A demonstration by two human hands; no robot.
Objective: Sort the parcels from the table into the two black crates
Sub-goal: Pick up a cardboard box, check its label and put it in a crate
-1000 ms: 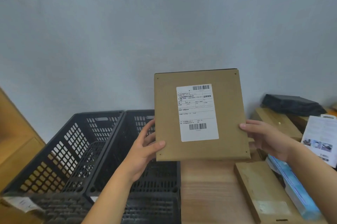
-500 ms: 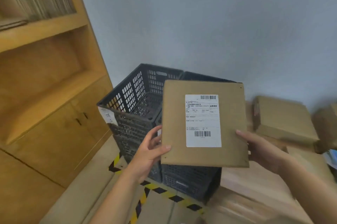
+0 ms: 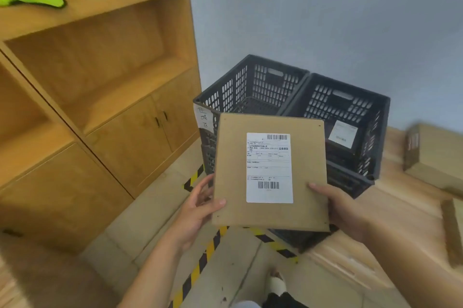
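- The left hand (image 3: 200,210) pinches the parcel (image 3: 270,172) by its lower left edge, thumb curled onto its face; the right hand (image 3: 343,210) grips the lower right edge.
- The parcel is held upright, label toward the person: probably the address-reading step.
- Just behind the parcel stand the left crate (image 3: 225,92) and the right crate (image 3: 343,103).
- Next: choose a crate, lift the parcel over its rim, lower it flat.
- Beyond the parcel's right waits a brown box (image 3: 436,157).

Flat brown labelled parcel (image 3: 270,172) upright, before two black crates (image 3: 290,97)
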